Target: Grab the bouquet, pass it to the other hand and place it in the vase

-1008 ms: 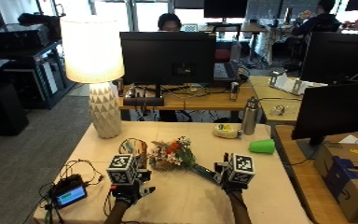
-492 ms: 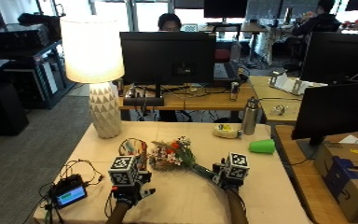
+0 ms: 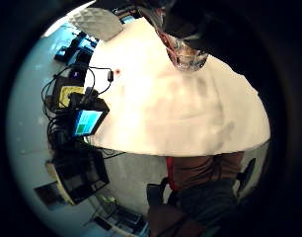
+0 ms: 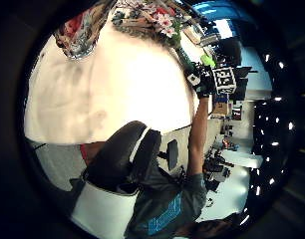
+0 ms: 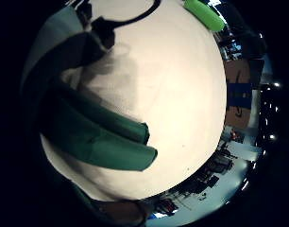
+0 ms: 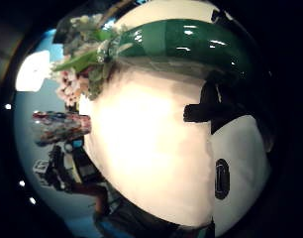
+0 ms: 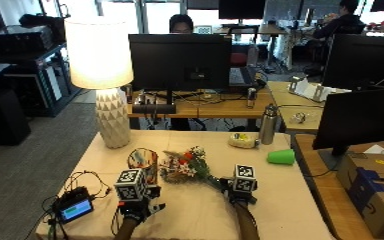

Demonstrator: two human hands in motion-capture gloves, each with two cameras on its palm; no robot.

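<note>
- the bouquet (image 7: 187,167) lies on the desk (image 7: 192,215) near its middle, flower heads pointing toward the vase and the green stems (image 7: 217,183) running back toward the near edge.
- the right hand (image 7: 240,189) sits over the stem end of the bouquet; in its thumb side palm view the green stems (image 6: 191,42) cross right in front of the palm, and in its little finger side view their cut ends (image 5: 130,146) stick out over the desk top.
- the pictures do not show the right hand's fingers well enough to say whether they are curled round the stems, so i cannot tell its state.
- the left hand (image 7: 137,200) is above the desk near the near edge, just in front of the vase (image 7: 143,163); its fingers are hidden, so how far open it is cannot be told, and nothing shows in its palm views as held.
- the vase stands upright, just to the left of the flower heads, toward the middle of the desk.
- a lamp (image 7: 104,75) stands near the far left corner.
- a small screen with cables (image 7: 74,207) sits at the near left corner.
- a green cup (image 7: 281,156) lies on its side near the right edge, and a metal bottle (image 7: 267,125) stands near the far edge.
</note>
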